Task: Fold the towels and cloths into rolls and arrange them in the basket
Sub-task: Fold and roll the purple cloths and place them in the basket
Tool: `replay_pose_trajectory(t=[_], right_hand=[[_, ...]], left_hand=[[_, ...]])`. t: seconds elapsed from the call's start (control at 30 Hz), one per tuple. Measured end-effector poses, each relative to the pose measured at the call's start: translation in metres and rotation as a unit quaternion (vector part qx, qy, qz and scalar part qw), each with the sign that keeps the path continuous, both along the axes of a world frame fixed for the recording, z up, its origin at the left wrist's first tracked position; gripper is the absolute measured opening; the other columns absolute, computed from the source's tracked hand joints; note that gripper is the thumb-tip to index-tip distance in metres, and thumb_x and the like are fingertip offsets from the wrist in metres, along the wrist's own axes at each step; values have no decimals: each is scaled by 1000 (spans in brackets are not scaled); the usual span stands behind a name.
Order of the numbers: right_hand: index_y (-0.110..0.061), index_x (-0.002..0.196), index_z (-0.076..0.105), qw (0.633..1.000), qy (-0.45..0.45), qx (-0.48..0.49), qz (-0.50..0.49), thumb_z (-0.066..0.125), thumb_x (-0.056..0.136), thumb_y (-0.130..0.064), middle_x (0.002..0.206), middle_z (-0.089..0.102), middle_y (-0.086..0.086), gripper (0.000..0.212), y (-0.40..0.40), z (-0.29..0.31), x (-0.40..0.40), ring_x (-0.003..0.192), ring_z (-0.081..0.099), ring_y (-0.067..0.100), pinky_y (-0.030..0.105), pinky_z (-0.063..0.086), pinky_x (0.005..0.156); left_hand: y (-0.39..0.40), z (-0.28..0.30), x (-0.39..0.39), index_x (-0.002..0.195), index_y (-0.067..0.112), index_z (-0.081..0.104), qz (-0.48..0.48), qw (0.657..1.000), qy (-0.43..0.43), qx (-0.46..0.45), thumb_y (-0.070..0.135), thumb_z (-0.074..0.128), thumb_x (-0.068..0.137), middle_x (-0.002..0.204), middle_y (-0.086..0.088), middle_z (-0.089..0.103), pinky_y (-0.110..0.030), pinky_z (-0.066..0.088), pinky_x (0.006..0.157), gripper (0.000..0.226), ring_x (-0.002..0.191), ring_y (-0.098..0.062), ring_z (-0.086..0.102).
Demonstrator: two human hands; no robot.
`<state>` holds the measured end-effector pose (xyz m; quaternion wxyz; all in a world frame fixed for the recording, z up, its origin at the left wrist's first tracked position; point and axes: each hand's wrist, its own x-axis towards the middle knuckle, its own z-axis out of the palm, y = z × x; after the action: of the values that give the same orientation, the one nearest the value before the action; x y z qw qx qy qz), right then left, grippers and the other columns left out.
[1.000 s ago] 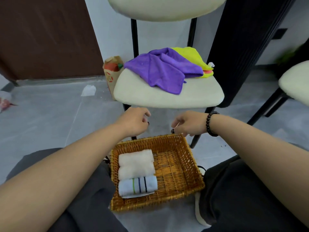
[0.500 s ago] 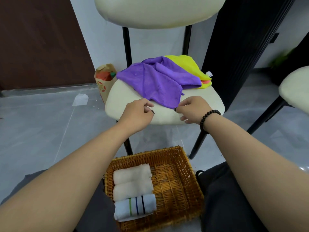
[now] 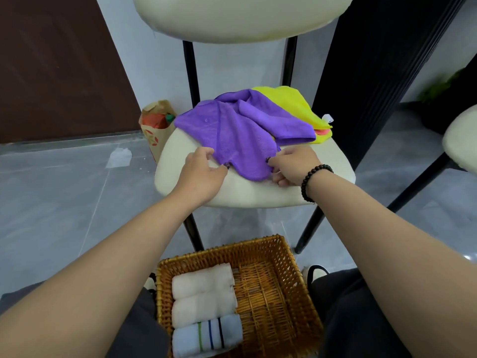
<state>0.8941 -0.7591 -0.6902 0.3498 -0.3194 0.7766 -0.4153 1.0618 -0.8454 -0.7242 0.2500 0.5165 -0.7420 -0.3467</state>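
- Pinching the near edge of the purple cloth, the left hand has its thumb and fingers closed on the fabric at the cloth's left side.
- The right hand grips the same near edge at its right side, fingers curled round the fabric; a dark bead bracelet sits on that wrist.
- The purple cloth lies crumpled on the cream seat of a chair, its near corner hanging toward the front of the seat between the two hands.
- A yellow cloth lies behind and partly under the purple one, toward the back right of the seat, with a strip of orange-red fabric showing beneath it.
- The wicker basket stands on the floor in front of the chair, between the person's legs.
- In the basket's left half lie three rolls side by side, touching: two white towels farther back and a striped towel nearest the person.
- The basket's right half shows bare weave.
- A paper bag stands on the floor just beside the chair's left side.
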Motion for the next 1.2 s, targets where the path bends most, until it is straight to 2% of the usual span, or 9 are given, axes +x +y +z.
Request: replay_pose_trajectory(t=[0.13,0.2,0.33,0.47,0.53,0.7,0.87,1.07,1.2], right_hand=[[-9,78,57,998,-14,-15,66,63,88,-11,66,59,3,12,22,20,11,53,60,12,21,48,51],[-9,77,57,994,-24,-11,106,65,88,-11,63,60,3,13,36,27,16,55,61,13,22,48,53],[-9,72,58,977,-27,52,204,65,86,-10,60,62,3,17,57,35,22,62,64,16,23,51,59],[1,75,67,932,199,168,254,61,87,-18,74,70,11,24,62,28,19,76,69,22,28,55,69],[1,88,69,909,305,172,225,61,87,-27,90,71,15,29,59,23,13,87,67,25,32,54,75],[-19,124,52,943,311,-61,101,69,83,-36,110,58,-1,48,43,27,3,94,54,14,19,34,74],[-23,136,46,905,320,-234,150,72,80,-22,118,43,-3,63,29,29,7,104,48,8,6,35,87],[-15,106,68,872,333,-297,199,58,81,-16,96,65,-4,27,22,22,17,91,57,7,11,41,81],[-7,86,65,862,359,-326,149,50,78,-9,79,63,-3,17,23,25,14,73,56,11,28,48,72]], left_hand=[[-7,3,-5,107,12,52,38,992,93,80,38,67,84,89,2,55,-49,54,87,37,76,-23,64],[-8,5,-8,89,15,48,48,985,129,104,37,70,82,76,1,51,-49,56,82,32,68,-23,60],[-13,-2,-9,93,5,48,71,990,107,59,48,73,55,69,1,53,-39,47,63,63,65,-22,53],[-6,4,-13,74,14,59,98,987,126,32,24,59,84,71,2,58,-32,40,63,14,71,-22,52],[-3,12,-15,67,16,53,103,980,171,6,19,51,92,66,5,49,-29,32,60,25,67,-17,43],[17,47,-13,92,7,68,-11,961,273,40,29,52,96,85,-5,64,-33,41,72,27,76,-15,52],[40,72,-2,96,17,72,-134,952,252,110,23,52,99,80,0,70,-20,49,64,21,68,-10,60],[38,79,16,91,19,74,-150,946,247,145,24,56,94,73,4,72,-15,49,56,19,59,-5,61],[37,77,29,92,15,74,-182,952,203,139,26,65,83,78,1,69,-13,47,59,17,65,-5,59]])
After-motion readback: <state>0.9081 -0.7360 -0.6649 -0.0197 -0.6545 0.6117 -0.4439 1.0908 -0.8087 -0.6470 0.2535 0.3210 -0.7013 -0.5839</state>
